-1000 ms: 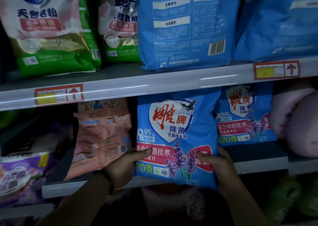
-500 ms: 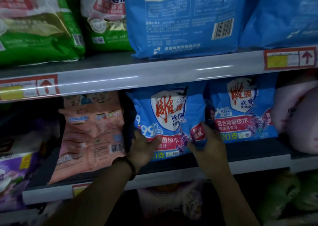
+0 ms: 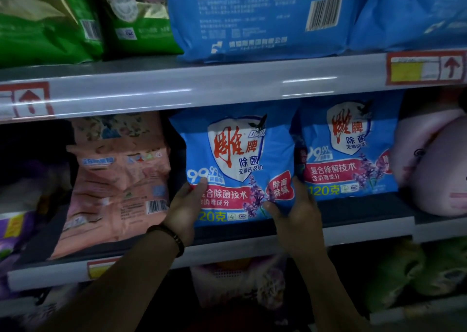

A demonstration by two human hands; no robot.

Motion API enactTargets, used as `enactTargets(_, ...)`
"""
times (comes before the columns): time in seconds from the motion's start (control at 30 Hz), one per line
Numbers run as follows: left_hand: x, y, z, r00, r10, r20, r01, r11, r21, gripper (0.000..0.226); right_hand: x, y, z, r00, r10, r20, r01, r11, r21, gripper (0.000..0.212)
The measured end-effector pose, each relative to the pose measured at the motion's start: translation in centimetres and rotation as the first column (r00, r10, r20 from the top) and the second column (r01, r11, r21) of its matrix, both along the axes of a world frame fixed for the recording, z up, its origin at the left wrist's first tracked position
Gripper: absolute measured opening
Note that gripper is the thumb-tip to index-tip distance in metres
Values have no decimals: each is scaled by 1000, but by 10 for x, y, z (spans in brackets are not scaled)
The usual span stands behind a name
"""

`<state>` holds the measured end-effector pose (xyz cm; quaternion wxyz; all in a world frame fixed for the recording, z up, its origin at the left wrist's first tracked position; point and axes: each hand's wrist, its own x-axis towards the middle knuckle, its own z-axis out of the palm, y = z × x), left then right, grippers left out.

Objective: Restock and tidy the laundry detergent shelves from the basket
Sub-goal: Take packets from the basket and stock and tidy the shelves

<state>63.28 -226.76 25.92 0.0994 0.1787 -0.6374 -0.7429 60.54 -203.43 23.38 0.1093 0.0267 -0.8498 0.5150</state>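
Both the left hand [image 3: 185,205] and right hand [image 3: 294,205] grip the blue detergent bag [image 3: 237,165], upright on the middle shelf [image 3: 366,211] beside its twin [image 3: 350,149], so placement looks nearly complete; no basket shows.

price tag [image 3: 425,66]: red, 1 arrow up | bracelet [image 3: 168,235]: dark beads

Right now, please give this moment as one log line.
step: seating bag | left hand: grip on blue detergent bag | right hand: grip on it | place: middle shelf, upright
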Motion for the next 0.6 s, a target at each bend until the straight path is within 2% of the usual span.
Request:
enactTargets(0.1, -12, 3, -5, 996, 63, 59, -56, 993, -99, 33, 0, -3, 1, 1000, -11, -2, 11, 999, 41, 93)
enactTargets(0.2, -21, -10, -23, 994, 64, 92, -37, 963, -267, 67, 3, -15, 8, 995, -97, -3, 97, 989, 109, 95)
enactTargets(0.27, -24, -14, -33, 985, 112, 129, -48, 905, -422, 82, 15, -31, 23, 978, -193, -73, 203, 967, 157, 95)
enactTargets(0.3, -21, -9, -28, 983, 132, 124, -55, 870, -490, 78, 24, -40, 32, 975, -188, -120, 206, 965, 163, 95)
enactTargets(0.37, -19, -1, -20, 977, 176, 119, -80, 822, -564, 57, 41, -60, 41, 981, -68, -182, 105, 974, 202, 92)
enactTargets(0.43, -19, 3, -19, 969, 200, 146, -78, 805, -588, 48, 55, -77, 35, 983, 68, -170, -10, 947, 322, 91)
enactTargets(0.5, -20, 2, -20, 965, 211, 153, -79, 795, -601, 52, 61, -84, 25, 985, 123, -123, -52, 884, 464, 96)
enactTargets(0.6, -23, -1, -21, 963, 188, 191, -35, 794, -607, 63, 56, -81, 28, 987, 135, -90, -64, 836, 544, 99)
